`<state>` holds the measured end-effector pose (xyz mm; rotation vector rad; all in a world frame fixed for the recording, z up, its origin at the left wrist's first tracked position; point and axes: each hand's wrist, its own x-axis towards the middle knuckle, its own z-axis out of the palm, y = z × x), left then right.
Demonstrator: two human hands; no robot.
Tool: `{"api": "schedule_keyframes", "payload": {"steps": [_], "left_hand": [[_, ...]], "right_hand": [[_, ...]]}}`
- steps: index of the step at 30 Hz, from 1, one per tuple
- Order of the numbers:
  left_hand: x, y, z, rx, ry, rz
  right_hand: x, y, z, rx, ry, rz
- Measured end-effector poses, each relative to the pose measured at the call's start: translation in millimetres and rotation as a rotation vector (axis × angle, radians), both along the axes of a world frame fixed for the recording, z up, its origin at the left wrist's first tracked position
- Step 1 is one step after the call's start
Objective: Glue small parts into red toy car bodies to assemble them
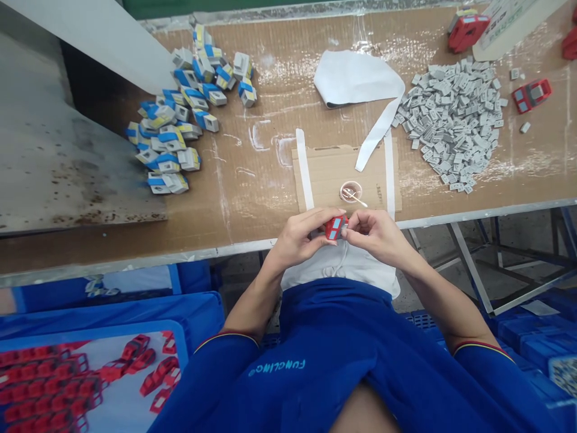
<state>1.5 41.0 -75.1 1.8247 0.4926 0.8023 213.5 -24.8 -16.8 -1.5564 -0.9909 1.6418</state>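
My left hand [303, 236] is closed around a small red toy car body [333, 228] with light-blue windows, held just off the table's front edge. The fingers of my right hand [373, 233] are pinched against the car's right side, at a small grey part [345, 231]; the fingertips hide most of it. Just beyond my hands, a small clear cup [350, 192] with a cotton swab [359, 199] in it stands on a taped-down cardboard sheet [324, 174].
Several small grey plastic pieces [455, 120] are heaped at the right, near another red toy car [532, 95]. Blue, white and yellow toy parts [171, 132] lie at the left. A white cloth strip [356, 78] lies behind the cardboard. Below left, a blue crate [183, 337] holds red car bodies.
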Motion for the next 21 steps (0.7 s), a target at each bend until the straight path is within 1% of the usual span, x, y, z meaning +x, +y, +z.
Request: {"api": "schedule_keyframes", "payload": {"steps": [4, 7, 12, 17, 21], "left_hand": [[0, 1, 2.4, 0.006, 0.009, 0.006], [1, 1, 2.9, 0.012, 0.018, 0.018], [2, 0, 1.5, -0.060, 0.037, 0.012], [1, -1, 0.3, -0.131, 0.030, -0.008], [1, 1, 2.1, -0.135, -0.009, -0.012]], "right_hand": [[-3, 1, -0.7, 0.004, -0.043, -0.008], [0, 2, 0.2, -0.019, 0.001, -0.012], [8, 5, 3.3, -0.057, 0.096, 0.021], [10, 7, 2.1, -0.052, 0.060, 0.052], [7, 6, -2.9, -0.050, 0.042, 0.081]]}}
